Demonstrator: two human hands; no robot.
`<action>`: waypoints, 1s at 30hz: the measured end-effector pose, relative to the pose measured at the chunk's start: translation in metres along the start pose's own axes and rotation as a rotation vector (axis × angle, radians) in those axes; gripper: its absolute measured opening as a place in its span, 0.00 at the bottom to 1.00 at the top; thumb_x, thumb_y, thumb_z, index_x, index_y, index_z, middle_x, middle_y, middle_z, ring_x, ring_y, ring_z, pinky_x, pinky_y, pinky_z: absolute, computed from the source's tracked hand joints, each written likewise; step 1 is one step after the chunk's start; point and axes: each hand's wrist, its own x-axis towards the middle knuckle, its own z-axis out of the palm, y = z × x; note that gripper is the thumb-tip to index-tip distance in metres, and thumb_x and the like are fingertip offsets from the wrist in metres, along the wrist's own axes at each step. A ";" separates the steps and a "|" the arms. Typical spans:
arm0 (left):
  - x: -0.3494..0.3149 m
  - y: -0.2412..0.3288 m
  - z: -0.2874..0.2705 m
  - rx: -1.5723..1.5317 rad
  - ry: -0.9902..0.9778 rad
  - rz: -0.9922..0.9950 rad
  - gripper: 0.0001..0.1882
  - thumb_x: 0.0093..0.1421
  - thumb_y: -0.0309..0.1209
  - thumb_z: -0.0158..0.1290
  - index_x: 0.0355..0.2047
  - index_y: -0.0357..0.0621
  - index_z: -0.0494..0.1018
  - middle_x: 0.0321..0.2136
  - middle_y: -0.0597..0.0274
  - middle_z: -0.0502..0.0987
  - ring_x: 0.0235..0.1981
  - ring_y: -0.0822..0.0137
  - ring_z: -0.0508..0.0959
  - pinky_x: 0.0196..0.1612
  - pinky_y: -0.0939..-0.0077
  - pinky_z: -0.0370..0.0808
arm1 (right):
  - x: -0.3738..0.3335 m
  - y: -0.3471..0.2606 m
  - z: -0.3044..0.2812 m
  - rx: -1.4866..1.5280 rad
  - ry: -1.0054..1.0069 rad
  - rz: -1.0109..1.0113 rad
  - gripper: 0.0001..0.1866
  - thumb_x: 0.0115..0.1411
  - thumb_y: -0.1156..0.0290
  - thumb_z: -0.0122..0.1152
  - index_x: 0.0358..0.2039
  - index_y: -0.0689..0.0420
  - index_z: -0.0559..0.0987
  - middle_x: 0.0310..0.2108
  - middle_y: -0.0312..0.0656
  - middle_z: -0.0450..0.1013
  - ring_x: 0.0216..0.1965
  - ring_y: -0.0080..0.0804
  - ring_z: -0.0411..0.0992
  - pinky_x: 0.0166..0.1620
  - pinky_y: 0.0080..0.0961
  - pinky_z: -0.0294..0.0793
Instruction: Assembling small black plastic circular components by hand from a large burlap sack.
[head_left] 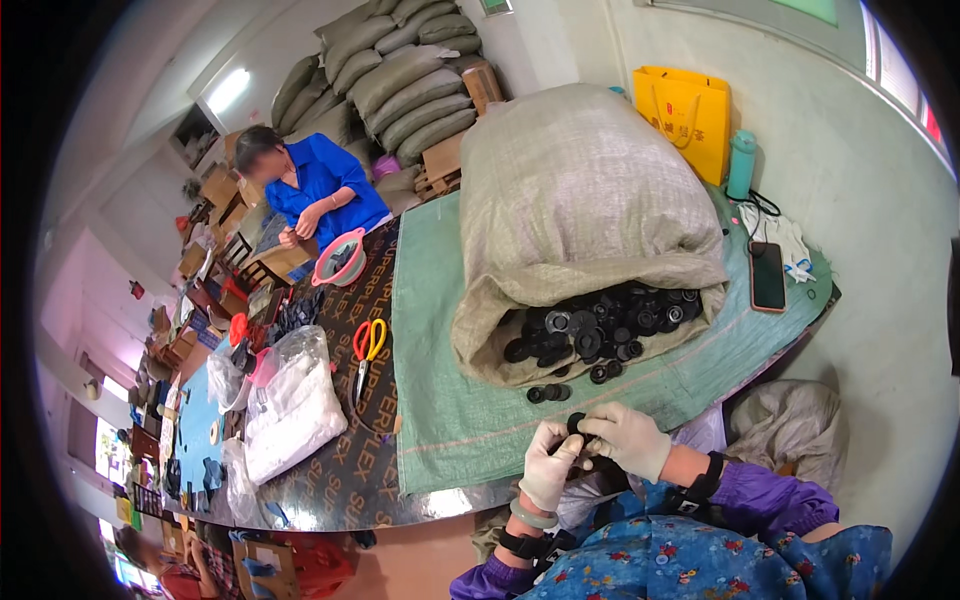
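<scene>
My left hand (547, 466), in a white glove, is closed with its fingertips on a small black round part (576, 423). My right hand (633, 441), gloved too, pinches the same part from the other side. Both hands are just off the near edge of the table, and the fingers partly hide the part. Beyond them a large woven sack (590, 190) lies on its side. Many black round parts (600, 325) spill toward its mouth. A short row of similar parts (549, 393) lies on the green woven sheet (440, 440) in front of it.
Red-and-yellow-handled scissors (368, 345), a pink basket (341, 258) and a white plastic bag (298, 405) are to the left. A phone (768, 277), teal bottle (741, 165) and yellow bag (685, 120) sit at right. A person in blue (325, 185) works across the table.
</scene>
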 end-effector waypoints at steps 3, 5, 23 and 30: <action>-0.004 0.003 0.006 -0.149 -0.101 -0.020 0.17 0.61 0.33 0.53 0.46 0.35 0.66 0.34 0.57 0.75 0.30 0.69 0.76 0.30 0.80 0.72 | -0.006 0.004 0.006 0.021 0.056 -0.035 0.17 0.58 0.56 0.56 0.44 0.52 0.75 0.41 0.44 0.71 0.40 0.45 0.71 0.41 0.36 0.74; -0.006 0.006 0.006 -0.258 -0.162 -0.098 0.21 0.61 0.35 0.55 0.48 0.34 0.66 0.34 0.57 0.75 0.31 0.69 0.76 0.31 0.79 0.72 | -0.008 -0.002 0.004 0.054 0.075 -0.020 0.16 0.58 0.59 0.56 0.44 0.52 0.75 0.40 0.45 0.71 0.39 0.46 0.71 0.41 0.35 0.74; -0.007 -0.019 0.015 0.247 -0.003 0.169 0.30 0.54 0.42 0.62 0.52 0.39 0.65 0.32 0.68 0.72 0.27 0.78 0.71 0.31 0.85 0.69 | -0.019 0.001 0.012 0.437 0.022 0.527 0.15 0.61 0.64 0.55 0.45 0.59 0.73 0.35 0.48 0.75 0.37 0.40 0.76 0.40 0.30 0.74; 0.002 -0.017 0.011 0.843 0.078 0.574 0.30 0.54 0.41 0.62 0.51 0.37 0.66 0.37 0.63 0.73 0.36 0.72 0.73 0.41 0.80 0.72 | -0.015 0.001 0.005 0.567 -0.006 0.579 0.15 0.61 0.64 0.53 0.45 0.59 0.74 0.37 0.47 0.75 0.38 0.42 0.74 0.42 0.31 0.72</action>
